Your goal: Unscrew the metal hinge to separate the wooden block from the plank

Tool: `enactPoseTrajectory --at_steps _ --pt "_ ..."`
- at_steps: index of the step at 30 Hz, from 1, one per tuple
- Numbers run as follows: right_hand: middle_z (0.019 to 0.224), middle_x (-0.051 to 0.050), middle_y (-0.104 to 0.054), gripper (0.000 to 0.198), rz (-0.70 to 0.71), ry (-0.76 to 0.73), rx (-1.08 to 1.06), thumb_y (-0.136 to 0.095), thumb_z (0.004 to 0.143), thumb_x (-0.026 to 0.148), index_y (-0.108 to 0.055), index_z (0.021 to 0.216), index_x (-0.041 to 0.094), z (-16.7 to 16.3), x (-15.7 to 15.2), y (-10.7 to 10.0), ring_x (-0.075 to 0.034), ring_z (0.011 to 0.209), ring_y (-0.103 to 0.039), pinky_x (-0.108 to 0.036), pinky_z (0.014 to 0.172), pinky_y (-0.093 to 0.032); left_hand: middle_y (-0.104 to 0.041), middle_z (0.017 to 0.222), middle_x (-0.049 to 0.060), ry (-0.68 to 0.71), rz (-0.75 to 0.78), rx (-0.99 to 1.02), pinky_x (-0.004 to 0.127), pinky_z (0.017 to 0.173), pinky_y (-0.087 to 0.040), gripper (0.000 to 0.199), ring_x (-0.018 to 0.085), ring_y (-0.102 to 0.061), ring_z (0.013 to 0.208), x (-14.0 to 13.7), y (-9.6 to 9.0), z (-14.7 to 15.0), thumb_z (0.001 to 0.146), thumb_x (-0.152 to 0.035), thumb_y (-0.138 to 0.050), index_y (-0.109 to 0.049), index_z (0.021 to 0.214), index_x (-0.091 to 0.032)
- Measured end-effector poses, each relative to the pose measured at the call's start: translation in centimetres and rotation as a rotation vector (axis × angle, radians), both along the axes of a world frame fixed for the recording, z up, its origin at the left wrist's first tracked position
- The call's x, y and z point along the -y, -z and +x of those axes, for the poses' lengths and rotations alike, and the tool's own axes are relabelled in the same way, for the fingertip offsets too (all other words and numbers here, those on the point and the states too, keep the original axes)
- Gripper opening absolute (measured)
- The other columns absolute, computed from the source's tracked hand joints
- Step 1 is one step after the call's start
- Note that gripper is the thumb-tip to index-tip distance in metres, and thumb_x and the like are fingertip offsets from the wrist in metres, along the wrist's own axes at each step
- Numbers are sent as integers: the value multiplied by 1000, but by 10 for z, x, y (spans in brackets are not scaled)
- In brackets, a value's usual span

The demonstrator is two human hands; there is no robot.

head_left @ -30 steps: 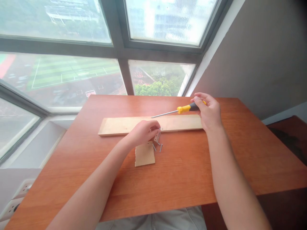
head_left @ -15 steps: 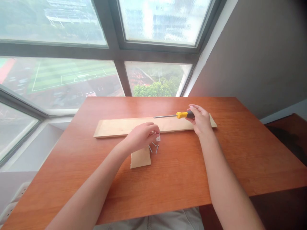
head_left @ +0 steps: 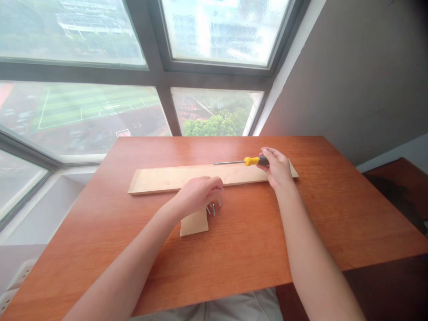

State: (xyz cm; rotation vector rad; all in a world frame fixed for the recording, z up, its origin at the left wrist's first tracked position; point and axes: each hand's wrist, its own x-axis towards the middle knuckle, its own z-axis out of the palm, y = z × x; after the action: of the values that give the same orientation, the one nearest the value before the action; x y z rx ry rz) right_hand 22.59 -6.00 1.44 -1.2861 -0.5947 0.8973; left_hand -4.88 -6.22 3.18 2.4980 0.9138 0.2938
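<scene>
My right hand (head_left: 278,168) is wrapped round the black end of a yellow-and-black screwdriver (head_left: 251,161). Its long metal shaft points left, above the long pale wooden board (head_left: 157,179). My left hand (head_left: 200,192) is closed in a pinch just in front of the board. A tiny shiny end shows at its fingertips, apparently a screw (head_left: 222,189), mostly hidden by the fingers. Below that hand, several loose screws (head_left: 211,209) lie on the table beside a short wooden block (head_left: 194,223), whose far end the hand covers.
The reddish-brown wooden table (head_left: 247,249) runs up to the window frame (head_left: 214,79). A grey slanted wall (head_left: 334,84) stands to the right. Wall sockets (head_left: 20,276) show at the lower left, and dark wooden furniture (head_left: 401,178) at the right.
My left hand has shifted slightly and its fingers have closed more, with a tiny shiny end now at the tips. The screws beneath lie a little differently. My right hand holds the screwdriver nearly still.
</scene>
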Motion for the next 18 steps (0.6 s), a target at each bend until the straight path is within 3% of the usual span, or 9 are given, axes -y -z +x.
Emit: enactPoseTrajectory --at_steps 6,10,15,18 --pt "79 1 -67 34 -4 7 3 -83 63 41 -69 86 20 -2 -1 0 -14 77 -64 -27 63 -58 -69 83 2 11 -12 13 25 61 -40 8 16 -61 68 2 5 3 97 -23 -46 -53 97 -22" --pt "79 1 -67 34 -7 7 2 -83 63 41 -69 86 20 -2 -1 0 -14 77 -64 -27 64 -58 -70 87 3 -15 -4 41 26 66 -44 15 18 -65 76 2 7 6 95 -22 -50 -58 108 -22" --pt "81 1 -67 33 -5 11 -4 -82 66 41 -69 87 19 1 0 1 -13 76 -64 -27 66 -58 -71 84 3 20 -48 55 25 68 -45 13 17 -65 78 -1 6 3 90 -16 -54 -66 92 -21" --pt "81 0 -68 33 -10 16 -10 -81 66 40 -69 88 19 1 0 1 -13 74 -65 -25 63 -56 -71 83 1 -5 -128 97 24 65 -45 13 15 -65 73 -3 5 0 90 -16 -54 -66 93 -21"
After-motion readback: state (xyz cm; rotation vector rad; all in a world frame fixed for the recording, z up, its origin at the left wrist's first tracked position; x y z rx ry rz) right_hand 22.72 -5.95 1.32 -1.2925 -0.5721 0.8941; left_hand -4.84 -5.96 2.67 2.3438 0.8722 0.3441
